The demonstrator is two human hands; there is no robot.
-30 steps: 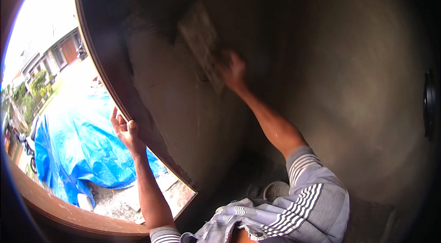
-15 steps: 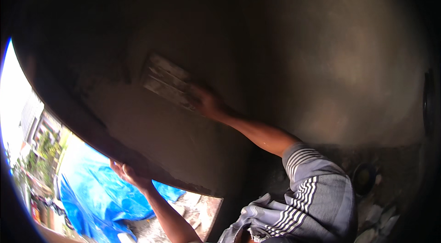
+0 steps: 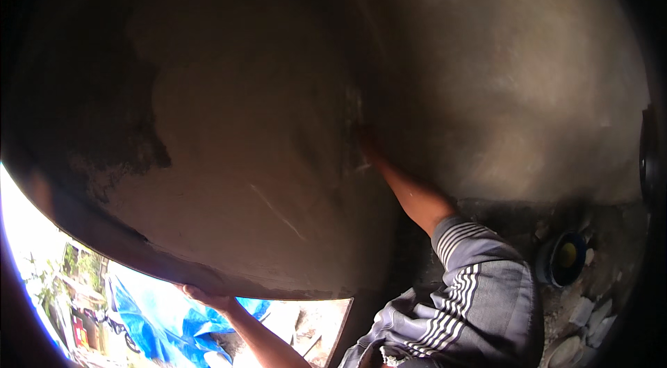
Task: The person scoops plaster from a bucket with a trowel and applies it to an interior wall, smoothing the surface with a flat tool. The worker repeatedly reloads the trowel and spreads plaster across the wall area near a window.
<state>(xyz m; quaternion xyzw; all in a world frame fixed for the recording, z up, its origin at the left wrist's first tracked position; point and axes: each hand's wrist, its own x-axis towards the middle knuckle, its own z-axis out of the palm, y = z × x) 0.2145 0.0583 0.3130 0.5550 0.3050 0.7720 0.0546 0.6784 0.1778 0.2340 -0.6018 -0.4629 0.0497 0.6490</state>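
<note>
At the dim inner corner, my right hand is closed round a plastering trowel. The trowel is seen nearly edge-on, lying along the plastered wall, and shadow hides most of its handle. My left hand is at the lower left, with its fingers hooked on the wall edge beside the bright opening; glare and the edge partly hide them. Smooth, damp-looking plaster covers the middle of the wall, next to a darker, rougher patch on the left.
A lighter wall meets the plastered one at the corner on the right. Below it stands a dark bucket with something yellowish inside, among rubble. Outside the opening lies a blue tarp, with plants beyond.
My right hand has swept the trowel rightward across the wall to the corner, turning it more upright. The view has shifted; my left hand stays at the wall edge.
</note>
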